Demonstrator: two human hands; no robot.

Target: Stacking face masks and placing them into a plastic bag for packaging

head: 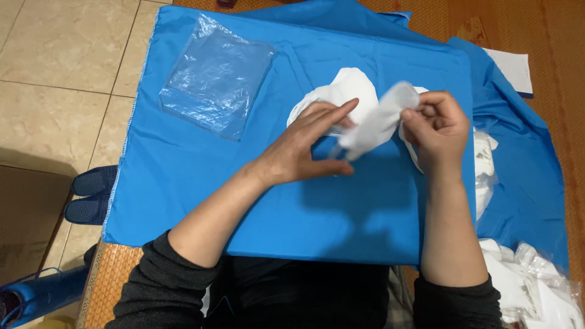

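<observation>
Your right hand (440, 125) pinches the white cloth piece (378, 125) above the blue sheet (201, 164); your left hand (308, 146) steadies it, fingers extended. A loose pinch could let it slip.

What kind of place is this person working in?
Probably a home, with the work done on the floor: a blue cloth is spread over a woven mat beside beige floor tiles, and dark blue slippers sit at the cloth's edge.

A plain bright blue cloth (201, 176) is covering the board. White fabric pieces (350, 91) are lying there (clear plastic bag (216, 73) nearby).
</observation>
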